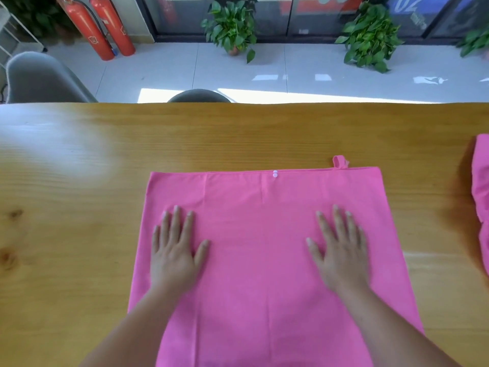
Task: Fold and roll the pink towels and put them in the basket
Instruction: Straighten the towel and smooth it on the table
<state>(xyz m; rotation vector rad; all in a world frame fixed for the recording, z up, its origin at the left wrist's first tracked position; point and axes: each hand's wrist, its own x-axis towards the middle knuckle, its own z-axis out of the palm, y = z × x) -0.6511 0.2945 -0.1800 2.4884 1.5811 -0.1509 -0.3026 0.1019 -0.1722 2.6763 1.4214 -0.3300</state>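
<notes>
head view, looking down on a wooden counter (79, 181). a pink towel (254, 234) lies spread flat on it, centred before the person. its near end runs out of the bottom of the frame. the far edge is straight and parallel to the far counter edge. a small white snap (275, 174) sits at the middle of that edge. a pink loop (339, 162) sticks out past it near the far right corner. faint creases run lengthwise through the cloth.

left grip (174, 256): a bare hand, palm down on the left part of the towel, fingers (176, 221) straight and slightly spread, pressing the cloth, holding nothing. right grip (341, 258): same posture on the right part, fingers (338, 223) straight and fanned, thumb toward the centre, nothing held. the two are well apart and level with each other.

a second towel (481, 202), pink and bunched, lies on the counter at the right frame edge, apart from the first and only partly in view.

beyond the counter: a grey chair (39, 78) at far left, a dark chair back (198, 96) at the far edge, a pale tiled floor (317, 64), two red extinguishers (86, 30) and potted plants (232, 25) along the glass front.
</notes>
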